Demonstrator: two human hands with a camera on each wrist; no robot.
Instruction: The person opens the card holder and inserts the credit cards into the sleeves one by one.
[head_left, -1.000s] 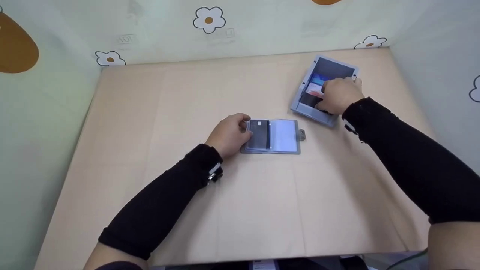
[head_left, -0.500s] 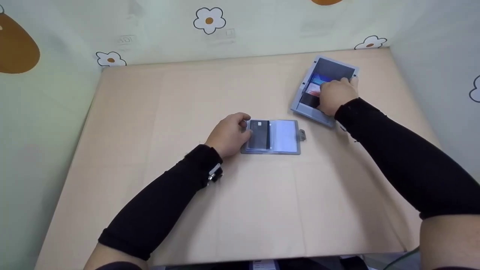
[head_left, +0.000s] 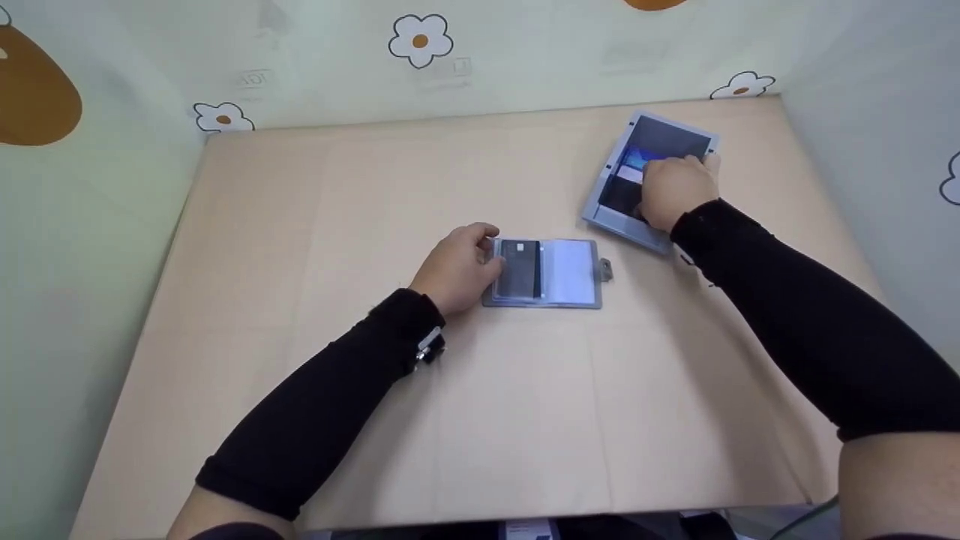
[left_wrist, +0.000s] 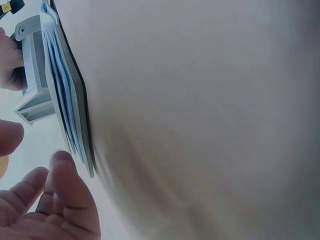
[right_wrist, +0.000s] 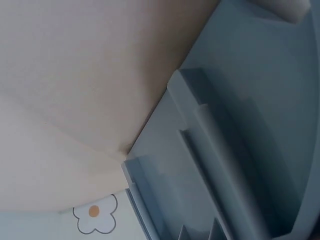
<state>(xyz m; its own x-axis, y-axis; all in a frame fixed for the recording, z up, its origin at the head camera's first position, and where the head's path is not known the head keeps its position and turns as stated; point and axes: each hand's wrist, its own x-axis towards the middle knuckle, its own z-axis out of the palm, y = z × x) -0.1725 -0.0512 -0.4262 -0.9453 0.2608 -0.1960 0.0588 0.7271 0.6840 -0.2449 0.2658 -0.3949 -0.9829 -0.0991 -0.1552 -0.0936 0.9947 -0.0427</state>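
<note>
A small card holder (head_left: 571, 281) lies spread on the table, clear sleeves upward. Its left page holds a black chip card (head_left: 517, 268); a strap (head_left: 606, 270) sticks out at its right. My left hand (head_left: 457, 271) rests at its left edge, fingers loosely bent; the left wrist view shows thumb and fingers by the sleeves' ends. Farther right, my right hand (head_left: 679, 191) reaches into a grey-blue open box (head_left: 626, 231). Inside are a blue card (head_left: 640, 158), a whitish card (head_left: 630, 174) and a dark card (head_left: 619, 196). The right fingertips are hidden behind the hand.
The beige-covered table (head_left: 375, 420) meets a flower-patterned wall (head_left: 510, 52) at the back. Another wall (head_left: 870, 150) stands close to the box on the right. The box's raised side (right_wrist: 225, 160) fills much of the right wrist view.
My right hand has shifted slightly left in the box. The dark area now covers most of the whitish card's reddish part. My left hand and the card holder stay put.
</note>
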